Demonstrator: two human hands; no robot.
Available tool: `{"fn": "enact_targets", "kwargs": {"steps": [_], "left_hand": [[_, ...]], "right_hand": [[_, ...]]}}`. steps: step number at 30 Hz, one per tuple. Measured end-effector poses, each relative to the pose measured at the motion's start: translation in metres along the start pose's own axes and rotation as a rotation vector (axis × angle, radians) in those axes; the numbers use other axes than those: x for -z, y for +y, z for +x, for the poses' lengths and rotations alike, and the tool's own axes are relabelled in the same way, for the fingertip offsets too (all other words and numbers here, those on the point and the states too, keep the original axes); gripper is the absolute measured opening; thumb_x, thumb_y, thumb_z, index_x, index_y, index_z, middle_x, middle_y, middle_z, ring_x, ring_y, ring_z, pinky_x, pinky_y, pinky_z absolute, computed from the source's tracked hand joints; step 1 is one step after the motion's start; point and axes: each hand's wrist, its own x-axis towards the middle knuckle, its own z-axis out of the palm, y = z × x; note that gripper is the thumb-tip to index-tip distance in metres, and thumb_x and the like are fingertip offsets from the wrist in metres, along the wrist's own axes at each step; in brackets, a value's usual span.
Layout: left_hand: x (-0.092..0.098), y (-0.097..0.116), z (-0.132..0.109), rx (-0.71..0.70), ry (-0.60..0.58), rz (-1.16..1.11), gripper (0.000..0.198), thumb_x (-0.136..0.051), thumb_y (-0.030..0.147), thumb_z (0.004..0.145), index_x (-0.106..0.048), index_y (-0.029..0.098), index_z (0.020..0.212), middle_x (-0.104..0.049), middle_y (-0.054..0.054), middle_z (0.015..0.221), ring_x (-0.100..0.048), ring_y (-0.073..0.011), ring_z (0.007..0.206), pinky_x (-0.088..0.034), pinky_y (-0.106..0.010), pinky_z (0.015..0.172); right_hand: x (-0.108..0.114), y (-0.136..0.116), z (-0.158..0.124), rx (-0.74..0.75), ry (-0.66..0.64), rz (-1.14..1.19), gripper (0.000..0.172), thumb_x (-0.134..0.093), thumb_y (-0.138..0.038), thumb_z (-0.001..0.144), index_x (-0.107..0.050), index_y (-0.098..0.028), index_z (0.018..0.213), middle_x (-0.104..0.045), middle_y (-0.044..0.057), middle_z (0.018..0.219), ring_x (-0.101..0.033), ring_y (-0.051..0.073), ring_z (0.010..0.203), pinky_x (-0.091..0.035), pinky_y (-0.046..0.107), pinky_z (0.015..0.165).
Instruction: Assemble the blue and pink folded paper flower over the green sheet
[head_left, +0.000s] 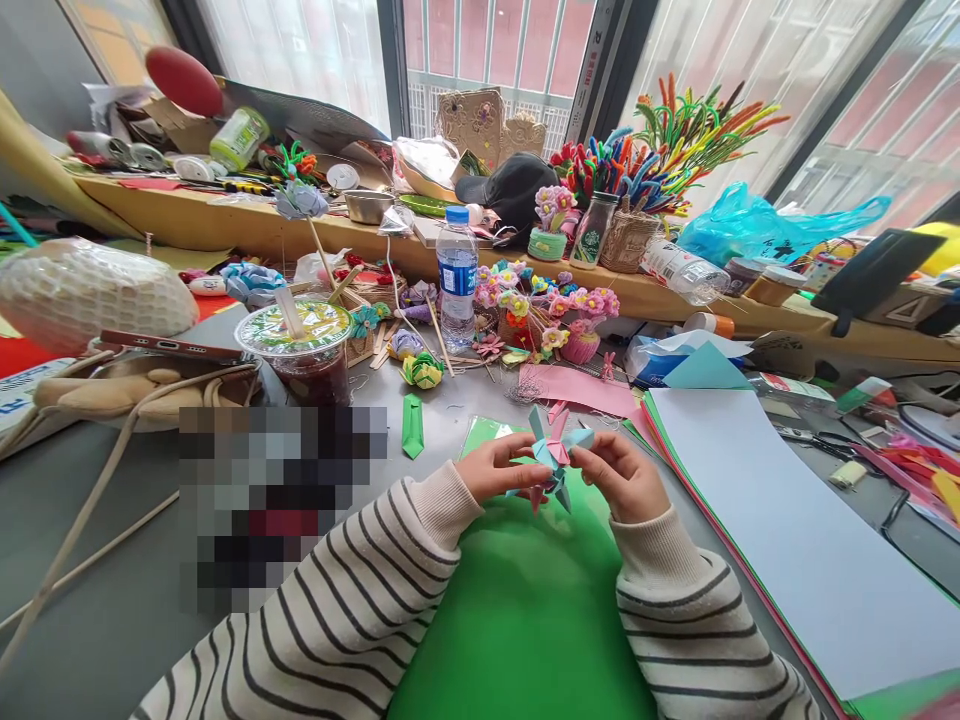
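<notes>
Between my two hands is a folded paper flower (553,450) with light blue and pink pointed petals. My left hand (499,468) grips its left and lower side, thumb and fingers closed around the petals. From the right, my right hand (626,477) pinches a blue petal between thumb and fingertips. Some of the flower's underside is hidden by my left fingers. Below both hands lies a glossy green sheet (532,600). A small folded green paper strip (412,427) rests on the grey table, left of my hands.
A stack of coloured paper (795,520) with white on top lies at right, near scissors (821,438). A lidded drink cup (300,345), a water bottle (457,280) and small craft flowers (551,305) stand behind my hands. A crowded wooden ledge (247,225) runs below the window.
</notes>
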Motion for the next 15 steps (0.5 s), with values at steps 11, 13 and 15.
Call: {"fn": "enact_targets", "kwargs": {"steps": [11,13,15], "left_hand": [[-0.003,-0.006,0.001,-0.133,-0.038,0.038,0.069,-0.077,0.036,0.047,-0.046,0.018,0.105,-0.058,-0.003,0.086,-0.057,-0.0163,0.081,-0.042,-0.030,0.077],[-0.004,-0.009,0.000,-0.163,-0.072,0.082,0.085,-0.079,0.029,0.045,-0.034,0.023,0.117,-0.054,-0.004,0.095,-0.056,-0.0180,0.088,-0.041,-0.032,0.081],[-0.006,-0.012,-0.002,-0.181,-0.057,0.161,0.086,-0.077,0.025,0.050,-0.028,0.024,0.121,-0.051,-0.005,0.098,-0.055,-0.0183,0.090,-0.042,-0.032,0.081]], "right_hand": [[-0.002,0.005,-0.002,-0.051,0.181,0.007,0.035,-0.071,-0.043,0.054,-0.045,-0.019,0.053,-0.051,-0.005,0.047,-0.042,0.008,0.044,-0.034,0.024,0.047],[-0.002,0.005,-0.002,-0.081,0.206,0.025,0.034,-0.072,-0.042,0.052,-0.048,-0.019,0.054,-0.050,-0.005,0.046,-0.042,0.008,0.043,-0.034,0.023,0.046],[-0.001,0.006,-0.001,-0.085,0.220,0.024,0.033,-0.073,-0.042,0.051,-0.051,-0.018,0.055,-0.049,-0.005,0.047,-0.042,0.008,0.043,-0.035,0.023,0.046]]}}
